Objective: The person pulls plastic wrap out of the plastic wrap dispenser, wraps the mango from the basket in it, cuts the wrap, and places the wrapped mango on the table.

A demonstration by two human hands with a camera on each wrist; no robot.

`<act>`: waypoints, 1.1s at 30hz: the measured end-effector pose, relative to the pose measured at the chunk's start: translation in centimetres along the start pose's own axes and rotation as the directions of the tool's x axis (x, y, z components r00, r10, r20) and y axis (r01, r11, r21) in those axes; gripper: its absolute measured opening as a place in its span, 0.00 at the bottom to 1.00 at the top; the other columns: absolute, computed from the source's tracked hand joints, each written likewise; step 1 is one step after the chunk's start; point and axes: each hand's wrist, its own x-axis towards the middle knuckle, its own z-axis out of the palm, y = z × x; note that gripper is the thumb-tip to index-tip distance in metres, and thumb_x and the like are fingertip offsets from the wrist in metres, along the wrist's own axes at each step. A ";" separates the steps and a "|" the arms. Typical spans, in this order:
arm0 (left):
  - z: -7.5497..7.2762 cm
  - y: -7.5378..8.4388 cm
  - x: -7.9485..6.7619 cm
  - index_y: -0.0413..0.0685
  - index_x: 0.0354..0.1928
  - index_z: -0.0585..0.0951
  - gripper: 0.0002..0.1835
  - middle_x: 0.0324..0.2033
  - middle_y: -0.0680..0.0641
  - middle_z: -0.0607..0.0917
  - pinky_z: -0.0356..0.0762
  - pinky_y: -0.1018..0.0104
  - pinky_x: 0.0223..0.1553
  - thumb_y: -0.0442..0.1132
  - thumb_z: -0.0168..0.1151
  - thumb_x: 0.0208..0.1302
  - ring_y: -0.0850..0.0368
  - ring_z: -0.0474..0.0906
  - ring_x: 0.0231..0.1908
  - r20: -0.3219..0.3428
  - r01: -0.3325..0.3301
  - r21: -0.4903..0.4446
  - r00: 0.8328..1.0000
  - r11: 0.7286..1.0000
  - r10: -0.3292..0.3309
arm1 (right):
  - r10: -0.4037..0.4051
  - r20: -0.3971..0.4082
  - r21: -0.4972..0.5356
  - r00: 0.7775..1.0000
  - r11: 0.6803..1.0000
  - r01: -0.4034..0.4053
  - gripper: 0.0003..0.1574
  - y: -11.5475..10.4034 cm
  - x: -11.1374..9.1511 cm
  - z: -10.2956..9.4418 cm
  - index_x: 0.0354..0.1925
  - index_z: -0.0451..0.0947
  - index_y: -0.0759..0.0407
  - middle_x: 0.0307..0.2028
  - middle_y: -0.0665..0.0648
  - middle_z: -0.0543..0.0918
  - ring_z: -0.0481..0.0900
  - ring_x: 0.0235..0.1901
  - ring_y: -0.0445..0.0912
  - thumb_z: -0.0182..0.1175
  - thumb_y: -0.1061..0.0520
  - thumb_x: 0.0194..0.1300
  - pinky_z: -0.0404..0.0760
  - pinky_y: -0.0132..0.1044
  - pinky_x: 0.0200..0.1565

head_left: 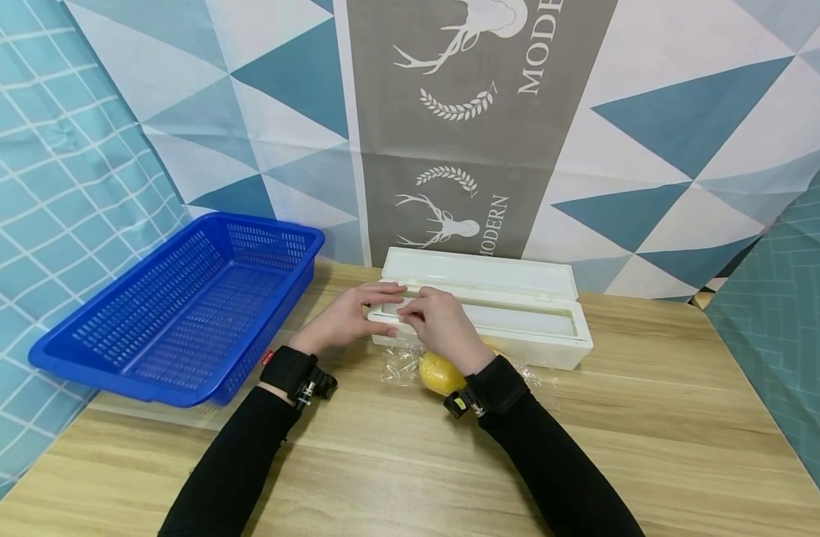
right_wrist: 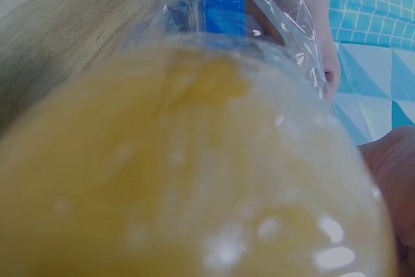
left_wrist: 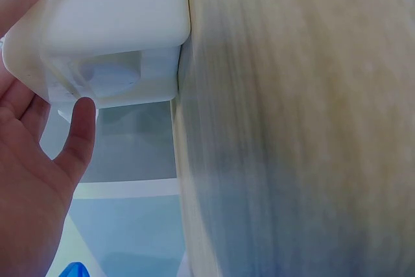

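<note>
A white cling film dispenser (head_left: pixel 544 350) stands at the table's back with its lid (head_left: pixel 477 272) raised and a pale roll (head_left: pixel 517 319) inside. My left hand (head_left: pixel 345 317) grips its left end, thumb at the front and fingers over the top; the left wrist view shows this hand (left_wrist: pixel 32 173) around the box end. My right hand (head_left: pixel 443 321) reaches over the front, fingertips pinched at the roll's left end on what looks like the film; the pinched part is hidden. Beneath my right wrist lies a yellow fruit (head_left: pixel 439 374) under clear cling film (right_wrist: pixel 305 37), filling much of the right wrist view.
A blue plastic basket (head_left: pixel 268 313) stands at the left, close by my left forearm. Patterned cloth (head_left: pixel 302 89) hangs right behind the dispenser. The wooden table (head_left: pixel 678 418) stretches out to the right and in front.
</note>
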 end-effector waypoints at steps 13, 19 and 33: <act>0.0 0.2 0.0 0.52 0.63 0.80 0.32 0.68 0.57 0.72 0.61 0.51 0.68 0.52 0.74 0.56 0.55 0.61 0.71 0.006 0.000 0.008 1.000 1.000 0.000 | 0.025 0.003 0.015 1.000 1.000 -0.025 0.07 0.2 -0.4 -0.2 0.40 0.90 0.57 0.28 0.50 0.79 0.72 0.25 0.42 0.67 0.63 0.65 0.71 0.34 0.32; 0.1 0.1 0.1 0.52 0.63 0.80 0.31 0.68 0.58 0.72 0.61 0.51 0.68 0.50 0.75 0.56 0.56 0.61 0.71 0.007 0.004 0.009 1.000 1.000 -0.004 | 0.025 0.000 0.019 1.000 0.999 -0.025 0.07 0.2 -0.5 -0.4 0.40 0.90 0.57 0.28 0.50 0.79 0.72 0.25 0.42 0.67 0.63 0.65 0.71 0.34 0.32; 0.0 0.1 0.1 0.52 0.63 0.80 0.32 0.68 0.58 0.71 0.60 0.52 0.68 0.49 0.75 0.57 0.56 0.60 0.71 0.017 0.009 0.011 1.000 1.000 -0.009 | 0.024 0.002 0.022 1.000 0.999 -0.024 0.06 0.3 -0.7 -0.6 0.40 0.90 0.57 0.28 0.50 0.79 0.71 0.25 0.42 0.68 0.63 0.64 0.72 0.33 0.32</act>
